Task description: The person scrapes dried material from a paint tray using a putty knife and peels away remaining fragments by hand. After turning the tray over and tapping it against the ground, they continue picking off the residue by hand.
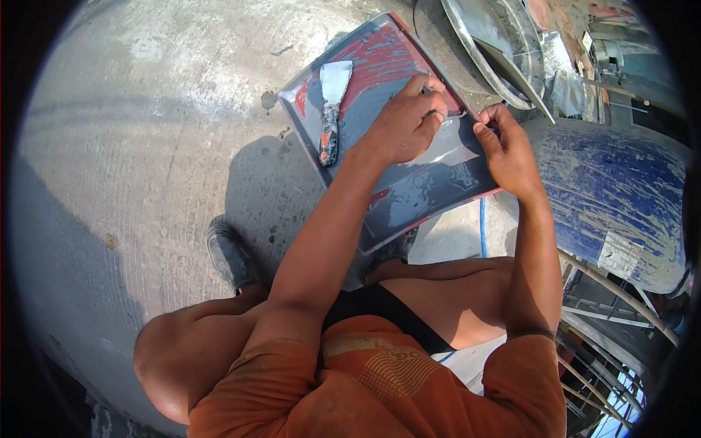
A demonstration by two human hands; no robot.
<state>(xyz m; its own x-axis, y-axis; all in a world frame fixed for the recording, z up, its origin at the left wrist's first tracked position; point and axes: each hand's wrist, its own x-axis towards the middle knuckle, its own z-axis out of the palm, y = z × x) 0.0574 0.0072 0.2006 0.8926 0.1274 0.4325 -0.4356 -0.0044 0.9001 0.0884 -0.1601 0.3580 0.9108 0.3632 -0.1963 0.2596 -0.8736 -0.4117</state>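
A shallow rectangular tray (380, 95) with raised edges lies tilted in front of me, its red surface smeared with grey paste. On its left part rests a putty knife (330, 124), blade pointing away from me, its handle crusted with paste. Over the middle of the tray, near its far right edge, is my left hand (410, 120) with fingers curled together; what they hold is hidden. My right hand (507, 153) grips the tray's right rim between thumb and fingers.
A round metal basin (478, 44) stands behind the tray at the upper right. To the right lies a scuffed blue drum (610, 193), with poles (621, 296) beneath it. A thin blue hose (483, 223) runs below the tray. My shoe (230, 255) is on the concrete floor.
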